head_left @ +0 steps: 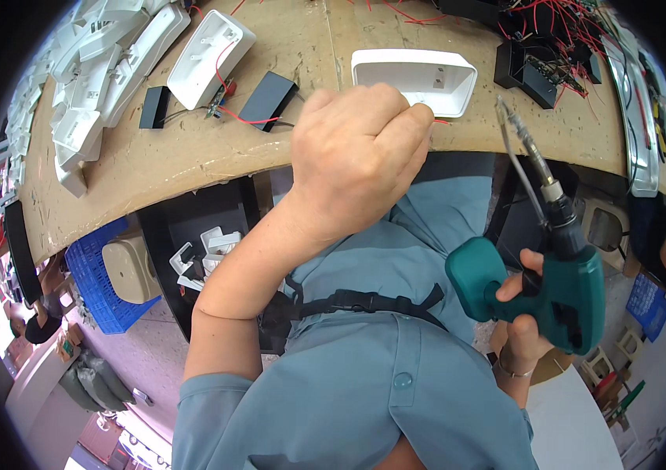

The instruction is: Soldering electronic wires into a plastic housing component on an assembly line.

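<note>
My right hand (525, 333) is wrapped round the grip of a green soldering gun (580, 294). The gun's metal tip and a thin tube beside it point up past the table's front edge. My left hand (360, 157) is closed, back of the hand up, just in front of a white plastic housing (458, 82); what its fingers pinch, if anything, is hidden. Left of it lie a black rectangular box (270, 100), a smaller black box (154, 108) and a small circuit board (214, 106) with red wire. A second white housing (196, 82) leans behind them.
White plastic housings (106, 66) are heaped at the far left of the cardboard-covered table (137, 168). Black boxes with tangled red wires (533, 74) crowd the far right, beside a metal tray (637, 117). Below stand a black drawer (162, 266) and a blue crate (90, 274).
</note>
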Demonstrator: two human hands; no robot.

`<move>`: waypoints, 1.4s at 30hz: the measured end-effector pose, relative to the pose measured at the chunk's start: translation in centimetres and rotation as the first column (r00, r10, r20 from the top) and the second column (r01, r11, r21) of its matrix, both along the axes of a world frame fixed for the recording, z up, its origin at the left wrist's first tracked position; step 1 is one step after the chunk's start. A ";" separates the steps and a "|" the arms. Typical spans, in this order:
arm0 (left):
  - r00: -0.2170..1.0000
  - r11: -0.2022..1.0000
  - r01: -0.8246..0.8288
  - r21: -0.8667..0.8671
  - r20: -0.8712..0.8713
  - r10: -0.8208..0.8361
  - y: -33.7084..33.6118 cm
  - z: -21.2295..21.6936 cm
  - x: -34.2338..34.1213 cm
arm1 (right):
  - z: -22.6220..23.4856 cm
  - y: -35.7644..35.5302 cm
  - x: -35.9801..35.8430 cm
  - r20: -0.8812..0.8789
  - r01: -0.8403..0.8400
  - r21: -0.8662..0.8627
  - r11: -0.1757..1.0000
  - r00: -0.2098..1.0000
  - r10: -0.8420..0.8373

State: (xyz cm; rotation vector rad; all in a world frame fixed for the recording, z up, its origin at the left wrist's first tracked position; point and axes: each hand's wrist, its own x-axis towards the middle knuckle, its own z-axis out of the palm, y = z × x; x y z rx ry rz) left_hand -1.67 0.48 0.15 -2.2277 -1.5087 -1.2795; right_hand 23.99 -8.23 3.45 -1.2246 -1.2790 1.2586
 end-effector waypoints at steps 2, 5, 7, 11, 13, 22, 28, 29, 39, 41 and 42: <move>1.000 1.000 -0.017 0.003 0.007 0.017 0.0 0.2 0.1 | -0.3 -0.8 0.2 0.032 -0.003 0.023 1.000 0.999 0.003; 0.998 0.997 -0.060 0.041 0.009 0.060 0.2 0.2 0.1 | -0.7 -1.3 0.6 0.099 -0.062 0.043 0.997 0.993 0.057; 0.997 0.994 -0.084 0.076 0.004 0.083 0.3 0.0 0.1 | -0.6 -1.3 0.4 0.183 -0.126 0.044 0.991 0.976 0.116; 0.986 0.983 -0.163 0.086 -0.005 0.164 0.6 -0.1 0.7 | 0.1 -1.1 -0.9 0.171 -0.155 0.024 0.988 0.974 0.148; 0.982 0.978 -0.186 0.098 -0.008 0.188 1.0 0.1 0.9 | 0.5 -1.1 -1.7 0.139 -0.116 -0.040 0.992 0.983 0.120; 0.977 0.973 -0.207 0.100 -0.030 0.211 2.7 -0.3 1.3 | 0.5 -0.3 -2.6 0.206 -0.202 -0.057 0.978 0.956 0.210; 0.975 0.972 -0.210 0.105 -0.051 0.216 3.1 -0.5 1.3 | 0.7 0.1 -3.4 0.128 -0.140 -0.115 0.984 0.980 0.154; 0.975 0.973 -0.208 0.102 -0.052 0.214 3.1 -0.5 1.3 | 0.6 0.0 -3.2 0.127 -0.140 -0.116 0.983 0.980 0.154; 0.959 0.965 -0.239 -0.111 -0.184 0.216 2.1 3.3 2.0 | 0.1 0.3 -3.0 0.180 -0.222 -0.101 0.970 0.954 0.238; 0.949 0.965 -0.247 -0.090 -0.223 0.223 2.3 2.7 1.9 | 0.2 0.3 -3.2 0.185 -0.219 -0.116 0.969 0.954 0.238; 0.938 0.965 -0.255 -0.068 -0.261 0.229 2.3 2.5 1.9 | 0.2 0.3 -3.3 0.194 -0.213 -0.113 0.971 0.953 0.232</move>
